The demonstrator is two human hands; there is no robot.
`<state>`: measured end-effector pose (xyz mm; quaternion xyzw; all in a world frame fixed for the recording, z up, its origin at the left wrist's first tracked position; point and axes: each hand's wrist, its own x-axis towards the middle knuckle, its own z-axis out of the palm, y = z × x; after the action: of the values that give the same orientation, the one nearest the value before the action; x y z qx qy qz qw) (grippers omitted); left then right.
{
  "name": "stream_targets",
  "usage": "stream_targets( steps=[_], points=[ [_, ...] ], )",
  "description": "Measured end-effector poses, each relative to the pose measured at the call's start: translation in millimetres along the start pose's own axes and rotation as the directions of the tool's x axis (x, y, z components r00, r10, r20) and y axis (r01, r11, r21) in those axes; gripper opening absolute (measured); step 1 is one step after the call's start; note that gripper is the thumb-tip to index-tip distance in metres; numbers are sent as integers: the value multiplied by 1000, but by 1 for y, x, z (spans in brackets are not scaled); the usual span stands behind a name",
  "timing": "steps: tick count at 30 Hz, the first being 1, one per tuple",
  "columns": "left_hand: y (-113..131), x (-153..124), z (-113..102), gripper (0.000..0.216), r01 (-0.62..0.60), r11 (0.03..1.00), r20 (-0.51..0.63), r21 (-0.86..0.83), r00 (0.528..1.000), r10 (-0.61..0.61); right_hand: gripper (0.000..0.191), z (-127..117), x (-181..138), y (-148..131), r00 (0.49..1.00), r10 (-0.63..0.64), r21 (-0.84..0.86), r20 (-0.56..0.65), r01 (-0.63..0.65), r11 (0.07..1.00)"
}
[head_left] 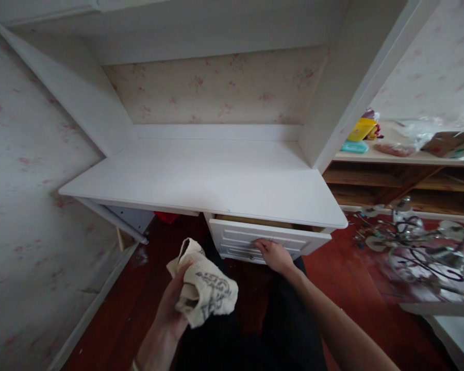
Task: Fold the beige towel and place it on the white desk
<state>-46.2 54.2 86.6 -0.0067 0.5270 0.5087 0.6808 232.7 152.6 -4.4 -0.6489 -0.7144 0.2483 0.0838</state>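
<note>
At the far left, I see a wall [27, 206] papered in small pink flowers, with one end of a white desk [216, 165] close beside it. Something red [167, 217] shows in the shadow underneath. Nearer the person, the left hand [172, 301] is curled round a cream cloth [212, 291] with dark lettering, folded into a loose bundle, gripped at its left side and held in front of the desk, clear of it. Further right, the desk's upper drawer [309, 241] stands partly pulled out, a narrow gap showing along its top. The right hand [274, 253] is at its panelled front, thumb and fingers drawn close together; whether they pinch a knob there I cannot tell. Past the desk, a wooden shelf unit [375, 178] carries a yellow container [361, 129], a turquoise box [354, 147] and a cardboard box [450, 144]. Before it, a chandelier [444, 255] with curved arms sits low above the red-brown floor [342, 268].
</note>
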Motion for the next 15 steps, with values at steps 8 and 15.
stream_targets(
  steps=[8, 15],
  points=[
    [-35, 39, 27, 20, 73, 977, 123, -202, 991, -49, 33, -16, 42, 5, 999, -48, -48, 9, 49, 998],
    [-35, 63, 70, 35, -40, 970, 54, -241, 997, 54, 36, -39, 15, 38, 994, -39, 121, -104, 52, 991]
  ],
)
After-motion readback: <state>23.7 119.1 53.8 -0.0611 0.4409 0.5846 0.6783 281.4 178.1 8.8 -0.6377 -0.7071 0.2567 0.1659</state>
